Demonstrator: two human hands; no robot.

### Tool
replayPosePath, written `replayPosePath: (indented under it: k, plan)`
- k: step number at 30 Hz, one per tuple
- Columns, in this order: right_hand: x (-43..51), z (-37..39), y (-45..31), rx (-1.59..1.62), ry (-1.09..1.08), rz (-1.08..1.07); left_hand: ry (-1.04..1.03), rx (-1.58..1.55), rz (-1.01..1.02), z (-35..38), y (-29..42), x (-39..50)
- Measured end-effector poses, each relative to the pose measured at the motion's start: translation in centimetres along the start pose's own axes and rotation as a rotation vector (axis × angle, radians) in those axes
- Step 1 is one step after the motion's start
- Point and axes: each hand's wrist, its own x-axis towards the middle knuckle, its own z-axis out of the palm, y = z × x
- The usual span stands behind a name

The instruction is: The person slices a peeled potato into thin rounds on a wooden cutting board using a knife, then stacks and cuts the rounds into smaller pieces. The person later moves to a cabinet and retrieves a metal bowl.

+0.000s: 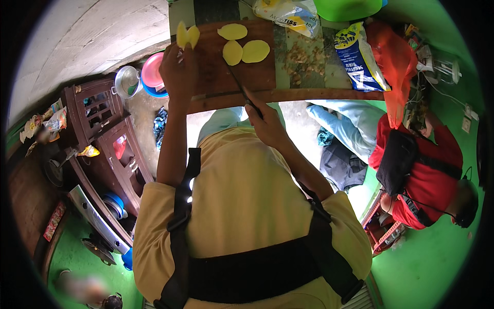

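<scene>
My left hand (178, 63) is raised over the left part of a reddish-brown board (210, 79), its fingers holding pale yellow slices (188, 35), probably potato, that fan apart at the top. My right hand (264, 121) grips the black handle of a knife (241, 85) at the table's near edge. The blade points up and left across the board, its tip close below a cut slice (232, 53). Beside that slice lies a wider one (256, 51), and another slice (232, 31) rests above them.
Brown peelings or skins (305, 58) are scattered right of the board. Plastic packets (357, 58), a red plastic bag (393, 65) and a green basin (345, 8) stand farther right and back. Coloured basins (153, 71) and a wooden cabinet (96, 112) are at left. A person in red (432, 166) sits at right.
</scene>
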Motion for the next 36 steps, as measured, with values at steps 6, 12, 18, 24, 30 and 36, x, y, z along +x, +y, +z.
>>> replayPosePath:
  k: [6, 12, 18, 24, 30, 36]
  plan:
    - [-0.7, -1.0, 1.0, 0.016, 0.057, 0.033, -0.127, 0.292, 0.421, 0.9, 0.8, -1.7]
    - [-2.3, -1.4, 0.2, -0.144, 0.049, -0.011, -0.145, 0.074, -0.058, 0.3, 0.5, -6.6]
    - [-1.0, -1.0, -0.3, -0.191, -0.072, -0.111, -0.341, 0.073, -0.518, -1.8, -0.1, -9.7]
    - [1.4, -0.3, -0.9, -0.23, -0.076, -0.223, -0.261, 0.256, -0.33, -4.1, 2.9, -8.9]
    - [-0.8, 1.0, -1.4, -0.219, -0.163, -0.058, -0.211, 0.202, 0.008, -2.7, -0.8, -9.7]
    - [-0.7, 3.7, 1.0, -0.162, -0.11, -0.175, -0.187, 0.228, -0.099, -2.1, -0.5, -10.9]
